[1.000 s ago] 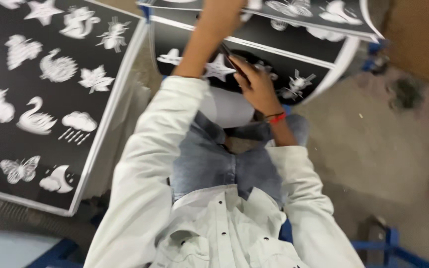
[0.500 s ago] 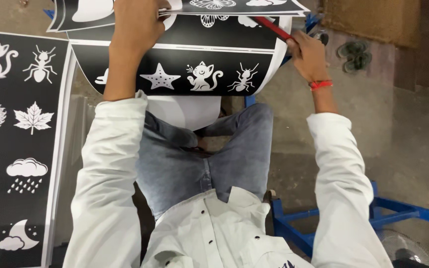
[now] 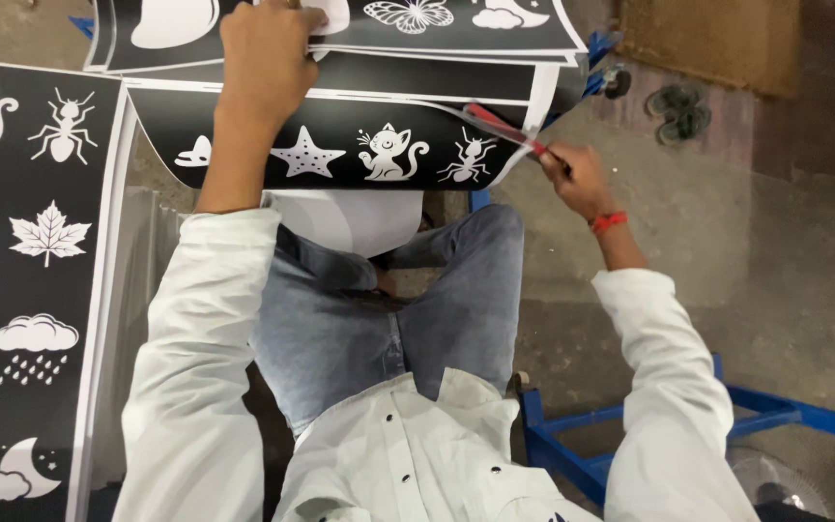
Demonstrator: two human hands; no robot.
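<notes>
My left hand (image 3: 265, 58) presses down on a stack of black sheets printed with white figures (image 3: 437, 24) at the top. One black sheet (image 3: 340, 145) curls down over my lap, showing a star, a cat and an ant. My right hand (image 3: 575, 177) grips a red-handled cutter (image 3: 500, 126) whose tip lies at that sheet's right edge. I wear a white shirt and blue jeans, with a red band on the right wrist.
A large black sheet with white figures (image 3: 21, 271) lies at the left. A blue metal frame (image 3: 649, 435) stands under me at the lower right. Concrete floor (image 3: 756, 242) spreads to the right, with a brown board (image 3: 717, 39) at the top right.
The view has swung from the left sheet toward my lap. My right hand with the red cutter has moved down along the sheet's right edge. The left hand stays on the stack.
</notes>
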